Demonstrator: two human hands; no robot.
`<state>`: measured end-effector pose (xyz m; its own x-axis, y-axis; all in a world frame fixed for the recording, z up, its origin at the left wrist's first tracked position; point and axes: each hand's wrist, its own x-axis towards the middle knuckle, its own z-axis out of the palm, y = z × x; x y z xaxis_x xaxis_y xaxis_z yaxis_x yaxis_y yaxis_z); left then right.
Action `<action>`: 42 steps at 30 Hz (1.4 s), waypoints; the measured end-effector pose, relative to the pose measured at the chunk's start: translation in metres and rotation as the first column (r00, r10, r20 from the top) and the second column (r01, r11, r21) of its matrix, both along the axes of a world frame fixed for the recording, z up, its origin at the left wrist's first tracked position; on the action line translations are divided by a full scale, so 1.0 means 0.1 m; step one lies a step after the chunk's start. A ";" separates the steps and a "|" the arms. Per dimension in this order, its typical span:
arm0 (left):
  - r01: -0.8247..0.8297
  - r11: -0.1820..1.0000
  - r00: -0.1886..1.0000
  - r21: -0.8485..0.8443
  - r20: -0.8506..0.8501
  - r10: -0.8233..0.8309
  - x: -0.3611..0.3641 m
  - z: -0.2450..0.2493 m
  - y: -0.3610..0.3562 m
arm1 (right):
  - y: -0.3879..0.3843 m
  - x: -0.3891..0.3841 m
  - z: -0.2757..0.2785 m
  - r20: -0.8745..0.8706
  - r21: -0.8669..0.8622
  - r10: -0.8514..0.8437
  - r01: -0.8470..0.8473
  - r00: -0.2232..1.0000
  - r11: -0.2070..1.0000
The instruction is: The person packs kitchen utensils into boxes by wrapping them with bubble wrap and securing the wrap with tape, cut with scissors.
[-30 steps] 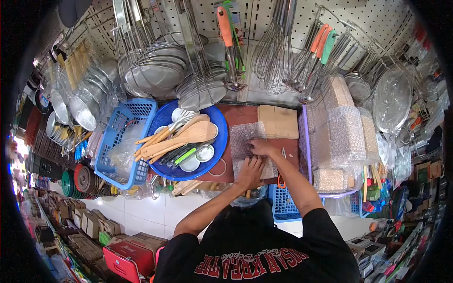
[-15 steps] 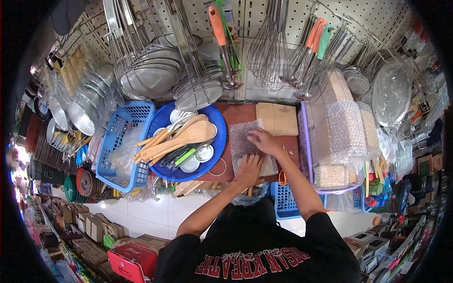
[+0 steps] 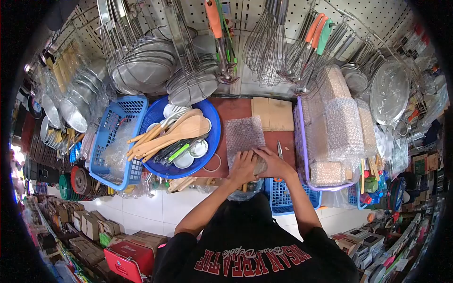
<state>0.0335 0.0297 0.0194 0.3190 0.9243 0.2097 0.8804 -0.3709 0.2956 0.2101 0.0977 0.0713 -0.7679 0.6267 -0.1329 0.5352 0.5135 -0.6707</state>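
A sheet of bubble wrap (image 3: 244, 134) lies on the brown-red tabletop, its near end under my hands. My left hand (image 3: 242, 169) bends its fingers over the near part of the wrap. My right hand (image 3: 273, 163) grips the same bundle from the right, fingertips close to my left hand's. Between them shows a small brownish piece (image 3: 260, 166), seemingly cardboard in the wrap; most of it is covered. Scissors (image 3: 280, 150) rest right of my right hand, blades pointing away. Flat cardboard pieces (image 3: 272, 113) lie beyond the wrap.
At left, a blue bowl (image 3: 215, 141) holds wooden spatulas (image 3: 177, 133) and small white dishes, beside a blue basket (image 3: 96, 162). A purple-rimmed basket (image 3: 299, 137) with bubble-wrapped packets stands at right. Strainers (image 3: 144, 70) and whisks (image 3: 266, 54) hang above the back edge. A ring (image 3: 218, 163) lies near the bowl.
My right hand has come down from the middle of the wrap to its near end, beside my left hand. The scissors' blades are now uncovered. The view has shifted slightly.
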 end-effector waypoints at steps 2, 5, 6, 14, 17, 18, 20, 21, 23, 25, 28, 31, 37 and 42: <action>-0.032 0.999 0.999 -0.006 0.012 0.032 0.00 -0.01 -0.02 | -0.01 0.01 0.02 0.042 -0.026 -0.003 0.004 0.999 1.000; -0.021 1.000 0.999 0.021 0.029 0.020 -0.01 -0.05 -0.04 | 0.00 0.01 0.07 0.095 -0.034 0.004 -0.001 0.995 0.999; -0.011 0.999 0.999 0.034 0.035 0.010 -0.03 -0.05 -0.05 | 0.00 0.02 0.06 0.099 -0.023 0.018 -0.016 0.995 1.000; 0.043 0.998 0.991 -0.051 0.128 -0.036 -0.33 -0.03 -0.23 | -0.04 0.07 0.11 0.162 0.114 0.044 -0.063 0.986 0.992; 0.037 0.996 0.985 -0.085 0.171 -0.022 -0.41 -0.06 -0.27 | -0.06 0.10 0.04 0.141 0.066 0.022 -0.032 0.990 0.997; 0.040 0.996 0.984 -0.086 0.179 -0.024 -0.42 -0.06 -0.28 | -0.08 0.10 0.03 0.130 0.058 0.010 -0.018 0.992 0.998; 0.054 0.993 0.983 -0.108 0.179 -0.034 -0.44 -0.06 -0.31 | -0.11 0.12 0.01 0.115 0.057 0.006 -0.013 0.993 0.998; 0.061 0.991 0.983 -0.118 0.179 -0.039 -0.44 -0.06 -0.32 | -0.13 0.13 0.01 0.111 0.066 0.013 -0.021 0.994 0.998; 0.071 0.989 0.981 -0.130 0.190 -0.046 -0.44 -0.06 -0.37 | -0.14 0.15 0.02 0.107 0.040 0.015 -0.019 0.994 0.999; 0.076 0.985 0.981 -0.153 0.187 -0.047 -0.47 -0.02 -0.36 | -0.16 0.16 0.10 0.102 -0.029 0.004 -0.001 0.995 1.000; 0.068 0.972 0.983 -0.224 0.182 -0.027 -0.48 0.05 -0.34 | -0.12 0.21 -0.05 -0.004 -0.045 -0.019 0.019 1.000 0.999; 0.060 0.948 0.971 -0.311 0.237 0.016 -0.52 0.12 -0.24 | -0.06 0.23 -0.13 -0.017 -0.096 -0.046 0.044 0.999 0.994; 0.028 0.929 0.854 -0.368 0.492 0.169 -0.58 0.11 -0.16 | 0.00 0.25 -0.34 -0.210 -0.247 -0.180 0.126 0.961 0.961; 0.020 0.927 0.719 -0.374 0.650 0.247 -0.58 -0.04 -0.12 | 0.01 0.24 -0.50 -0.280 -0.326 -0.297 0.200 0.913 0.924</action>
<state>-0.0246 0.0182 0.0153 0.1019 0.9948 0.0007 0.4197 -0.0436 0.9066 0.2337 0.0988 0.0211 -0.6229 0.7747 -0.1091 0.3526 0.1535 -0.9231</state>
